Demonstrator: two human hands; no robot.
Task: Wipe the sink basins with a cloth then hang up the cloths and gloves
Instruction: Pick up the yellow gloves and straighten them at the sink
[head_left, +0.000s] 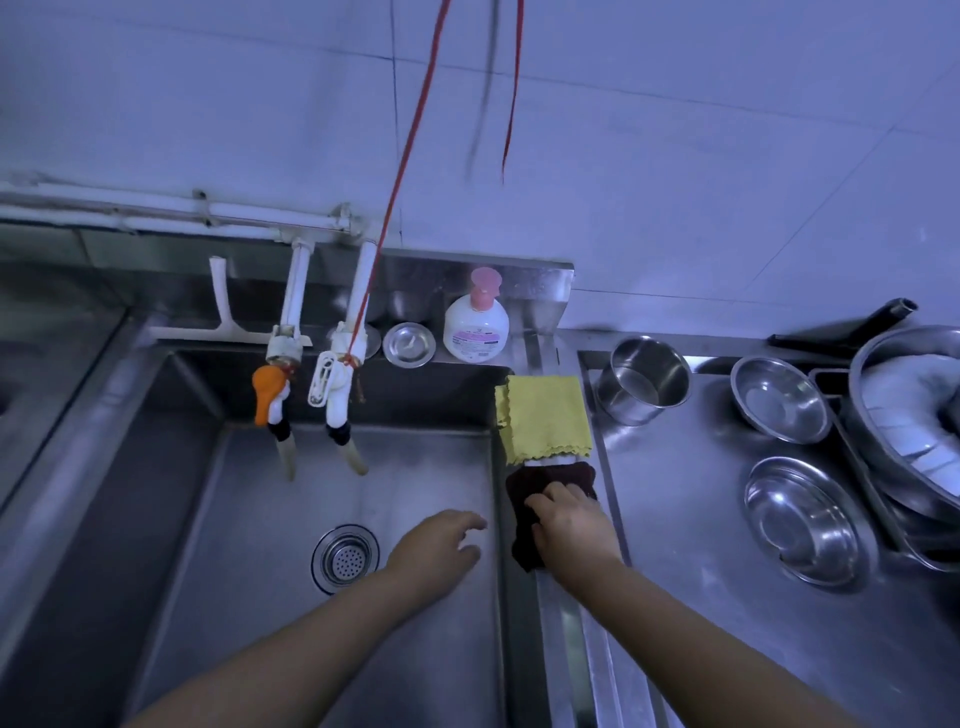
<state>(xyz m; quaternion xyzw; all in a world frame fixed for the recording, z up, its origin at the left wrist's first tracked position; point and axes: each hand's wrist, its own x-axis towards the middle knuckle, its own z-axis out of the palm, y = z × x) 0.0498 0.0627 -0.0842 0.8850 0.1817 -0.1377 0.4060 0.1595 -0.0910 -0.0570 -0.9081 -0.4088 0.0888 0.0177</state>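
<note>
Head view, right hand: the right hand (569, 525) lies on the dark cloth (540, 499), fingers (563, 493) curled into its folds, gripping it.
Dark cloth: draped over the sink rim (519, 613), under the right fingers.
Left hand: the left hand (441, 545) hovers over the sink basin (260, 493), fingers loosely spread, holding nothing, just left of the dark cloth.
Yellow cloth: the yellow cloth (545, 415) hangs over the same rim, just beyond the right fingers.
Drain: the drain strainer (345, 557) sits left of the left hand.
Bench: steel bowls (800, 519) stand on the bench (701, 571), right of the right hand.
</note>
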